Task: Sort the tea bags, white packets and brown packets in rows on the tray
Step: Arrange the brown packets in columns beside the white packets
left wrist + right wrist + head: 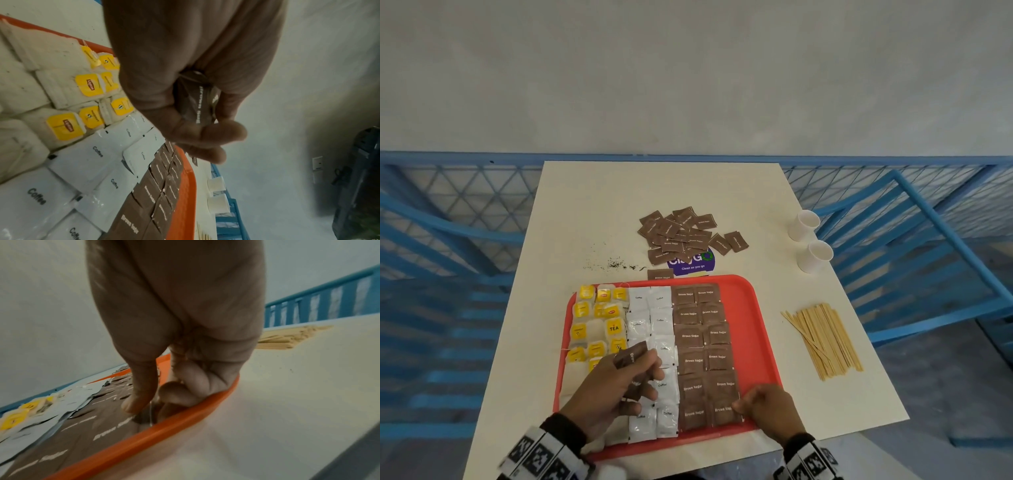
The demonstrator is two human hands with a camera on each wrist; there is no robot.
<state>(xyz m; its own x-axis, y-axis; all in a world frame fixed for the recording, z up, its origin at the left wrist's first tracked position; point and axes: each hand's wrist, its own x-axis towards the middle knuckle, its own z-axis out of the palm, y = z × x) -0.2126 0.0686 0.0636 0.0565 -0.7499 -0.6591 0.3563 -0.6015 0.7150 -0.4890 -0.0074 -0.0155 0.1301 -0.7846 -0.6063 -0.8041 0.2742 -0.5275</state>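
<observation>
A red tray point(756, 308) holds tea bags point(599, 322) with yellow tags on its left, white coffee packets point(661, 329) in the middle and brown sugar packets point(702, 342) in two columns on the right. My left hand point(640, 380) hovers over the white packets and grips a small bunch of brown packets point(631, 358), seen close between its fingers point(195, 104). My right hand point(743, 406) sits at the tray's near right corner. Its thumb and curled fingers point(174, 391) pinch the edge of the nearest brown packet point(115, 426) against the rim point(185, 412).
A loose pile of brown packets point(685, 233) lies beyond the tray on a purple sticker point(691, 263), with one more packet point(660, 274) at the tray's far edge. Spilled tea grains point(616, 263), two paper cups point(804, 224), wooden stirrers point(825, 339) and blue chairs surround it.
</observation>
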